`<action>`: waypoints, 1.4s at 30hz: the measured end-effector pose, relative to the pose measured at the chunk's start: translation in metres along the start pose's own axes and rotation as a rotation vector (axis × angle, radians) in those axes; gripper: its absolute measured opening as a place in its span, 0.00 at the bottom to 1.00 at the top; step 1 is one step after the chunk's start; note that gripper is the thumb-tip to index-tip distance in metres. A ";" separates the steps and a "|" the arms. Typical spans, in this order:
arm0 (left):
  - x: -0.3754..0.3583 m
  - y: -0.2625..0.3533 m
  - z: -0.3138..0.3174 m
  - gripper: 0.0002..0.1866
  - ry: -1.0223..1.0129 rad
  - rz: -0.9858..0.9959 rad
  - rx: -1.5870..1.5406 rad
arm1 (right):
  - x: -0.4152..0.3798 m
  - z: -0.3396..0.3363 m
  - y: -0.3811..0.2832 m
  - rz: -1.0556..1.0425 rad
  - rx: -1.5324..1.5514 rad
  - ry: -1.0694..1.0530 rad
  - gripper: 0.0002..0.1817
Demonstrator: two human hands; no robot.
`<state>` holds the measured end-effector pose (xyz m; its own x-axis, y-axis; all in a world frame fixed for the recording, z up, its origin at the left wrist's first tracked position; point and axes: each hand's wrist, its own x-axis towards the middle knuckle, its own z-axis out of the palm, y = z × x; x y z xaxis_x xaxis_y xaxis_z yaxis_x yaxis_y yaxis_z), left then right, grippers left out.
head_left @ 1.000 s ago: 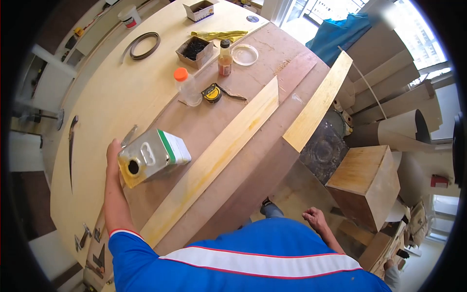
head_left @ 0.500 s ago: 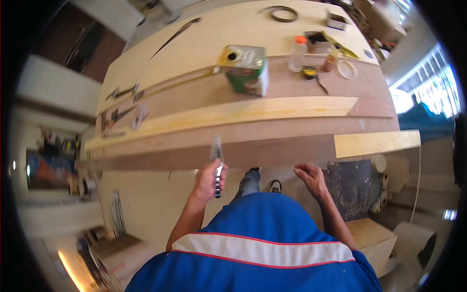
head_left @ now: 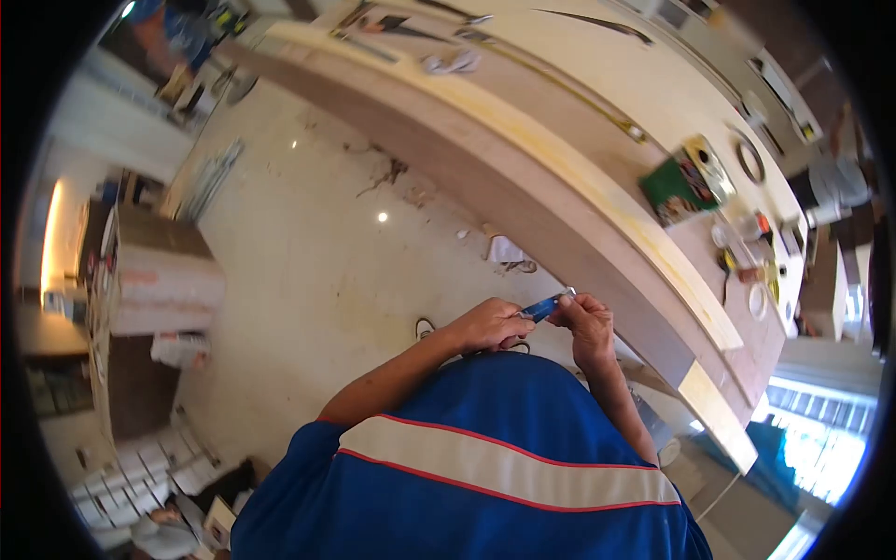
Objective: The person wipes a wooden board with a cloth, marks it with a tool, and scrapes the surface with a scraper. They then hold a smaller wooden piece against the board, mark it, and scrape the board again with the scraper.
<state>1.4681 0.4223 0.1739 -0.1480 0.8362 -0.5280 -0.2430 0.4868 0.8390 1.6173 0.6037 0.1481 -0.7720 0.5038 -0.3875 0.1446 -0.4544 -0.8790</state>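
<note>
In front of my blue shirt, my left hand [head_left: 495, 324] is closed around the handle of a flat-bladed scraper [head_left: 543, 308]. Its blade shines blue and points to the right. My right hand [head_left: 588, 327] pinches the blade's far end between thumb and fingers. Both hands are beside the near edge of the long workbench, by the brown board [head_left: 551, 245] along that edge. Most of the scraper's handle is hidden in my left fist.
A pale wood strip [head_left: 597, 201] runs along the bench. Beyond it are a green can [head_left: 686, 182], a tape measure blade [head_left: 579, 98], a crumpled cloth [head_left: 451, 63] and a handsaw [head_left: 597, 24]. Scraps litter the floor [head_left: 308, 252]; a wooden box [head_left: 163, 271] stands left.
My view has turned to the left, so the bench now slants across it. My hands have come together, and my right hand has taken hold of the scraper's blade end.
</note>
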 end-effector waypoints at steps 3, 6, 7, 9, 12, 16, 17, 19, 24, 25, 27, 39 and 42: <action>-0.028 -0.034 -0.044 0.19 -0.008 0.024 -0.040 | 0.010 0.041 0.021 0.036 -0.046 -0.066 0.11; -0.061 -0.070 -0.092 0.19 -0.006 0.005 -0.139 | 0.016 0.097 0.034 0.039 -0.272 -0.129 0.10; -0.073 -0.082 -0.105 0.19 -0.008 -0.006 -0.177 | 0.021 0.113 0.040 0.039 -0.351 -0.161 0.10; -0.100 -0.104 -0.131 0.19 0.083 -0.014 -0.283 | 0.034 0.141 0.056 0.028 -0.497 -0.227 0.10; -0.133 -0.146 -0.167 0.16 0.311 -0.074 -0.452 | 0.053 0.172 0.076 0.093 -0.576 -0.199 0.10; -0.142 -0.243 -0.189 0.13 0.803 -0.132 -0.519 | 0.076 0.200 0.090 0.196 -0.667 -0.231 0.12; -0.145 -0.260 -0.191 0.13 0.929 -0.158 -0.527 | 0.081 0.204 0.095 0.245 -0.670 -0.237 0.12; -0.151 -0.291 -0.197 0.13 1.123 -0.240 -0.489 | 0.097 0.213 0.101 0.328 -0.664 -0.252 0.14; -0.164 -0.302 -0.191 0.14 1.235 -0.393 -0.622 | 0.144 0.226 0.118 0.468 -0.642 -0.385 0.15; -0.165 -0.294 -0.184 0.13 1.227 -0.431 -0.670 | 0.156 0.224 0.124 0.498 -0.636 -0.415 0.15; -0.161 -0.279 -0.181 0.12 1.226 -0.489 -0.761 | 0.186 0.226 0.135 0.514 -0.687 -0.503 0.15; 0.005 -0.333 -0.229 0.12 1.007 -0.351 -1.357 | 0.347 0.154 0.302 0.906 -0.756 -0.104 0.15; 0.062 -0.382 -0.252 0.12 1.009 -0.389 -1.393 | 0.388 0.131 0.358 0.948 -0.760 0.037 0.16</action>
<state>1.3099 0.2242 -0.2123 -0.2373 0.0048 -0.9714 -0.8883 -0.4058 0.2150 1.2885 0.5396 -0.2804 -0.1468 0.2318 -0.9616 0.9776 -0.1142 -0.1767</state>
